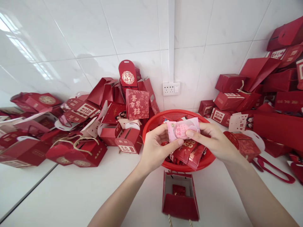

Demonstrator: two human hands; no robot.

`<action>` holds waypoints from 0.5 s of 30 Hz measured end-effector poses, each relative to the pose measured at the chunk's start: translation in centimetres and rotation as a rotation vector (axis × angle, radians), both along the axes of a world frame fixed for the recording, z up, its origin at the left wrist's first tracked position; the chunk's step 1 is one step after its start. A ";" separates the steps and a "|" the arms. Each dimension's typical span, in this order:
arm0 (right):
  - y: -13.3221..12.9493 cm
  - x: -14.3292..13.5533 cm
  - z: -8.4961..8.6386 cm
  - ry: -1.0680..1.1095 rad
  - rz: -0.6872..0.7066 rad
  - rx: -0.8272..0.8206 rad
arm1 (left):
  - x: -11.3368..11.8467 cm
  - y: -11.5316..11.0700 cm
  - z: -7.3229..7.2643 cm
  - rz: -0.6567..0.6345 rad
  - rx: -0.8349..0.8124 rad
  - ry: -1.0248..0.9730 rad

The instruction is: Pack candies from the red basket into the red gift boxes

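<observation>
A pink wrapped packet [183,128] with printed characters is held level between both hands, over a red plastic basket [153,121]. My left hand [157,148] pinches its left end, thumb on the front. From the right, my right hand [210,138] grips the other end with its thumb pressed on the wrapper. Red wrapped sweets [187,151] fill the basket beneath. In front of the basket stands an open red box [181,205] with rope handles, and a small red packet [178,190] lies inside it.
Red gift boxes [86,151] crowd the table on the left. More red boxes [228,101] are stacked at the right, beside a red strap [276,170]. Behind is a tiled wall with a white socket [171,89].
</observation>
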State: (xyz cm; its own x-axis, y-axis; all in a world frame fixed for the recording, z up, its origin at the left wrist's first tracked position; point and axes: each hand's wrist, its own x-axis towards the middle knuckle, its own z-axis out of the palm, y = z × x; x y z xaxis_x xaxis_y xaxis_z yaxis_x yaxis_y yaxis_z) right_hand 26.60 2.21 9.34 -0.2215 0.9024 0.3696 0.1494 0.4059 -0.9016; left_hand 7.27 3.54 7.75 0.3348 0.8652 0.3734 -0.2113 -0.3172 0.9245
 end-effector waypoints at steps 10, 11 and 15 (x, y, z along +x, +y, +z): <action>-0.2 0.7 0.4 -0.050 0.013 -0.007 | -0.1 0.1 0.2 -0.001 0.006 0.019; -0.2 0.8 0.4 -0.056 0.014 -0.010 | -0.1 0.1 0.2 -0.004 0.005 0.018; -0.2 0.9 0.6 -0.066 0.023 -0.017 | -0.1 0.0 0.1 -0.004 -0.010 0.029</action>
State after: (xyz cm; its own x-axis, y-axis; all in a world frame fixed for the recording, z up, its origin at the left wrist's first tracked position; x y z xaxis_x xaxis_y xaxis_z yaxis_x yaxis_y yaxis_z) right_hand 27.53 1.98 9.89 -0.2656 0.9027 0.3384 0.1992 0.3948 -0.8969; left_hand 7.20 3.58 7.80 0.3484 0.8674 0.3553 -0.1858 -0.3076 0.9332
